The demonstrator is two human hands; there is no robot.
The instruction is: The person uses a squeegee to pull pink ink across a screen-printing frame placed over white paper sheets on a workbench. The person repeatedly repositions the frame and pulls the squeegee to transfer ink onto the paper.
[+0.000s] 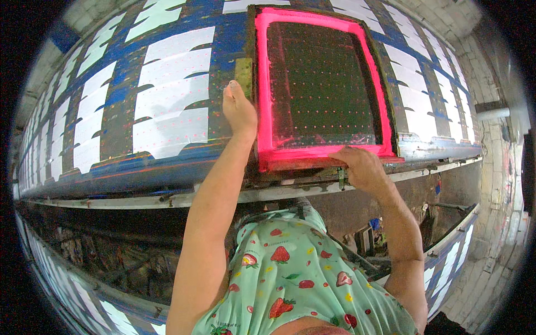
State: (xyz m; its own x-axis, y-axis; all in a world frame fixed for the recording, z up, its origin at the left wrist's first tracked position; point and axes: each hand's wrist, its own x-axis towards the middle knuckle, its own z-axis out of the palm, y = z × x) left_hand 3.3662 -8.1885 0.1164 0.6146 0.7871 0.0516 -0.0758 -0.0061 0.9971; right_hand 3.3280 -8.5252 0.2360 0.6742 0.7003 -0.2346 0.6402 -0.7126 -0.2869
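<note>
A screen-printing frame (263, 84) lies over the long printing table, its mesh dark with rows of small dots and bordered by bright pink ink. At its left side is my left hand (240, 109), fingers closed against the edge beside a yellowish block (244, 71); part of the grip is hidden. My right hand (360, 167) is closed on the near edge of the frame, its fingers lying over the pink rim. White cut pieces (174, 103) with curved edges and faint pink dots lie in rows left of the frame. Similar white pieces (416, 95) lie to its right.
The blue-stained table (123, 89) stretches far to both sides. A pale metal rail (139, 202) runs along its near edge, in front of my body. Another table (72, 279) with white pieces shows behind me. A block wall (497, 156) stands at the right.
</note>
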